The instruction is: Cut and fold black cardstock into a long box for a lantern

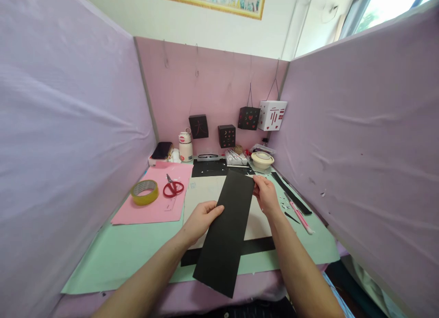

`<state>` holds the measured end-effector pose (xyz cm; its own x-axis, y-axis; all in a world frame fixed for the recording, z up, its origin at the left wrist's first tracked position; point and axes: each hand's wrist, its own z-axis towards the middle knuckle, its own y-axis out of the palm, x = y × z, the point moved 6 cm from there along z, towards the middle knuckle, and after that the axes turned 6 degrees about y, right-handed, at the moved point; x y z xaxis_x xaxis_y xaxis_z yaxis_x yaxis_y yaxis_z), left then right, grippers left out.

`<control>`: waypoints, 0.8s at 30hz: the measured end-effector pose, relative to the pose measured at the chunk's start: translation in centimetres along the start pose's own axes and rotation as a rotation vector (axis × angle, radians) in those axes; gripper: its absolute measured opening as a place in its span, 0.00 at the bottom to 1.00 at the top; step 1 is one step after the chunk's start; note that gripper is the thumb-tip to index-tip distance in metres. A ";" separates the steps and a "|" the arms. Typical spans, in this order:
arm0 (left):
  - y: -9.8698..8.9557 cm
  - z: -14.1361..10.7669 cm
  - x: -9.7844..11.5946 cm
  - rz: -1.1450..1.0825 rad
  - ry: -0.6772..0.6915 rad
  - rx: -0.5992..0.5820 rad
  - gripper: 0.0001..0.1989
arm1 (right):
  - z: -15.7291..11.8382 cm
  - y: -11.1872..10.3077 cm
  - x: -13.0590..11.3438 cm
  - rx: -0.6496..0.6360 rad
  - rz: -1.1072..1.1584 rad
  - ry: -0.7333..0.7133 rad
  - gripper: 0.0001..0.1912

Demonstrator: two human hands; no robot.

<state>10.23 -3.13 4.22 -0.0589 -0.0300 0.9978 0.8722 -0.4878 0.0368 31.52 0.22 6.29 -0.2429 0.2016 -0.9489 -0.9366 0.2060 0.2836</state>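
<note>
A long strip of black card (228,235) is held up above the table, tilted, its lower end reaching past the table's front edge. My left hand (202,219) pinches its left edge near the middle, thumb on top. At the upper right edge, my right hand (265,193) grips the same strip between thumb and fingers. Beneath it lie a pale cream sheet (206,188) and another black piece (259,245) along the front. The part of the sheet under the strip is hidden.
Yellow tape roll (145,192) and red scissors (173,188) lie on pink paper (140,213) at left. A pink craft knife (302,216) and thin black strip (291,193) are at right. Behind stand a bottle (185,146) and round container (262,160); black and white boxes hang above.
</note>
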 end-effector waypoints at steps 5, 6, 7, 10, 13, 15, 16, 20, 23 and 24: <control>-0.6 0.6 -2.0 -0.199 -0.121 -0.043 0.16 | 1.5 0.3 1.9 -0.019 -0.020 -0.012 0.21; -0.8 0.6 -2.4 -0.230 -0.143 -0.045 0.16 | 1.7 0.4 2.4 -0.017 -0.025 -0.010 0.22; -0.9 0.6 -2.9 -0.249 -0.161 -0.044 0.15 | 1.9 0.4 2.9 -0.014 -0.030 -0.009 0.23; -1.4 0.7 -3.8 -0.261 -0.169 -0.025 0.15 | 2.1 0.5 4.1 -0.014 -0.063 0.002 0.23; -1.8 0.9 -4.2 -0.230 -0.125 0.020 0.15 | 1.7 0.8 4.9 -0.068 -0.138 0.031 0.22; -2.0 1.1 -4.3 -0.198 -0.109 0.053 0.15 | 1.4 1.0 5.0 -0.109 -0.199 0.037 0.23; -2.0 1.1 -4.3 -0.188 -0.107 0.060 0.16 | 1.2 1.0 4.9 -0.118 -0.227 0.030 0.23; -1.7 1.1 -4.2 -0.190 -0.124 0.014 0.16 | 0.6 1.0 4.4 -0.078 -0.290 -0.029 0.22; -1.7 1.1 -4.1 -0.194 -0.109 0.017 0.16 | 0.4 1.2 4.4 -0.081 -0.303 -0.024 0.21; -1.9 1.2 -4.1 -0.194 -0.099 0.033 0.16 | 0.3 1.4 4.6 -0.107 -0.307 -0.009 0.20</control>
<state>9.41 -1.07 0.12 -0.1807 0.1484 0.9723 0.8648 -0.4469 0.2289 29.20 1.74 2.39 0.0572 0.1540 -0.9864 -0.9871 0.1566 -0.0328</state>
